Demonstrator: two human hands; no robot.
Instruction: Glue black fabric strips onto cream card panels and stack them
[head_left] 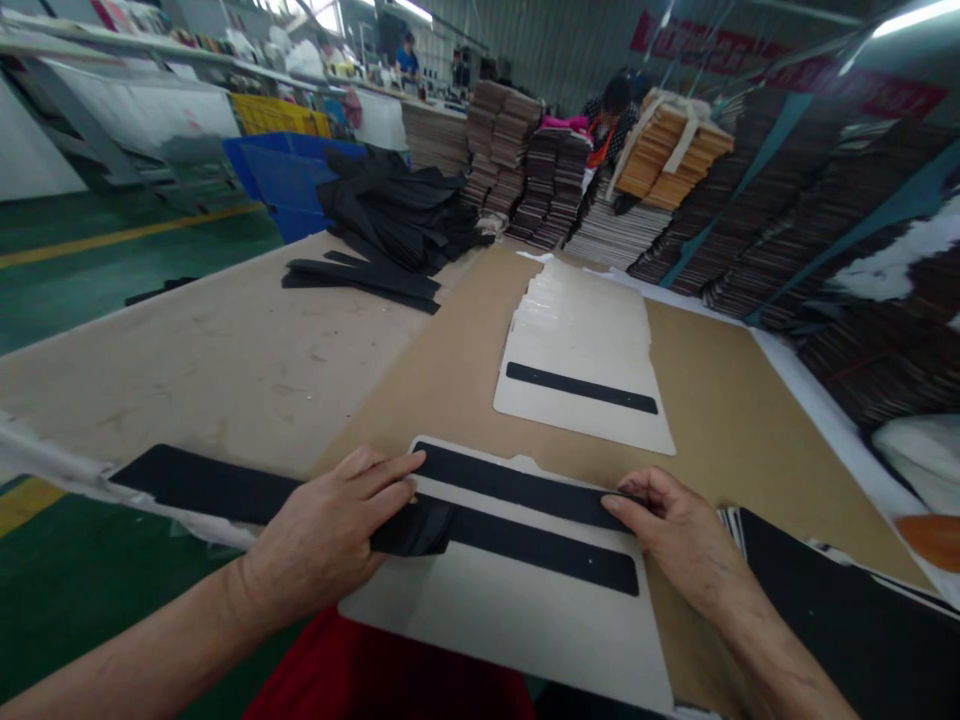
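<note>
A white panel (525, 625) lies at the table's front edge with two black strips across it. The upper black strip (510, 482) runs along the panel's back edge; the lower black strip (547, 550) is parallel to it. My left hand (337, 515) presses the upper strip's left end with its fingertips and has more black strips (412, 530) gathered under its palm. These extend left as a long black piece (210, 483). My right hand (671, 530) pinches the upper strip's right end between thumb and fingers.
Behind lies a stack of white panels (581, 320) with one black strip. Black panels (847, 610) sit at the right, a black strip pile (405, 215) at the back left, beside a blue bin (281, 180). Tall stacks and two people stand beyond.
</note>
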